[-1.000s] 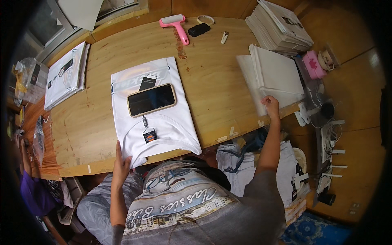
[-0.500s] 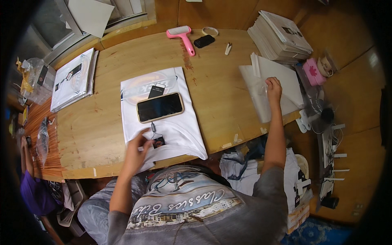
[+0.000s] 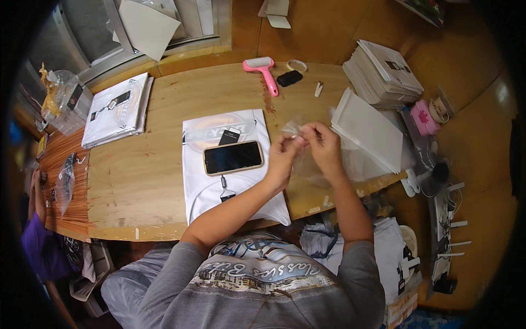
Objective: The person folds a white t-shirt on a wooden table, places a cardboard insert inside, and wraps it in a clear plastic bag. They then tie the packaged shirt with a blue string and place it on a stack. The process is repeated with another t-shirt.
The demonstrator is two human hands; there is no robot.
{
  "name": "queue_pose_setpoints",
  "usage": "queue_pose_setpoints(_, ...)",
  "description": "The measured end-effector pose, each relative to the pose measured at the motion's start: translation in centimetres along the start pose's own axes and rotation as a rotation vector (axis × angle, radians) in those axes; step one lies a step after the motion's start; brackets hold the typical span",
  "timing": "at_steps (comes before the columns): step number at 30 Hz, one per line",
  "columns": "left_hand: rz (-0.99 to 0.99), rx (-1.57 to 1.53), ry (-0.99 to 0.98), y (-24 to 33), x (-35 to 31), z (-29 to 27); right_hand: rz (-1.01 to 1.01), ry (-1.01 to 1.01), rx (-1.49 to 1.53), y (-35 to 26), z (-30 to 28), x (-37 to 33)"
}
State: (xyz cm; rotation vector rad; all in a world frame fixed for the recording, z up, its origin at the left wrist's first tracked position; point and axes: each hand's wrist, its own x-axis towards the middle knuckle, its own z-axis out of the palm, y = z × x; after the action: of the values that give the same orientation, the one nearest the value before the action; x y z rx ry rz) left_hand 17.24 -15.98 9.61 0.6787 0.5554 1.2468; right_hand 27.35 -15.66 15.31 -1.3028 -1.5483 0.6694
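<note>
My left hand [image 3: 284, 156] and my right hand [image 3: 326, 149] meet over the table, right of a folded white T-shirt [image 3: 196, 189]. Both pinch a clear plastic bag [image 3: 296, 125] at its edge, fingertips almost touching. The bag is so transparent that its full outline is hard to make out. A phone [image 3: 234, 158] in a light-edged case lies face up on the shirt, over part of a black hang tag [image 3: 229, 136]. A dark label on a cord [image 3: 224, 184] shows below the phone. My left forearm hides the shirt's lower right part.
White sheets [image 3: 370, 134] rest on clear bags at the right, before a bundled stack [image 3: 381, 74]. A pink lint roller [image 3: 267, 74], black object [image 3: 289, 78] and tape ring [image 3: 297, 66] lie far back. Packed shirts [image 3: 118, 112] lie left. Another person's purple sleeve [image 3: 46, 247] shows far left.
My right hand has come left from the bag pile, bringing a clear bag. My left hand has left the shirt's label and joined it on the bag. The view has shifted slightly.
</note>
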Motion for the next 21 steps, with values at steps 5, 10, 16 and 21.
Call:
queue_pose_setpoints(5, 0.256, 0.124, -0.065, 10.4, 1.1, -0.8, -0.528, -0.052, -0.245, -6.3, -2.5, 4.9)
queue_pose_setpoints(10, 0.211, 0.617, -0.409, 23.2, -1.2, 1.9, -0.602, -0.698, 0.025, -10.7, 0.0, 11.9)
queue_pose_setpoints(16, 0.637, 0.874, 0.041, 31.3, -2.6, -0.9, -0.476, -1.255, 0.518, -13.2, 3.7, 15.9)
queue_pose_setpoints(21, 0.434, 1.240, -0.081, 33.1, -3.6, 0.1, -0.557, -1.057, 0.781, -15.6, 9.9, 16.0)
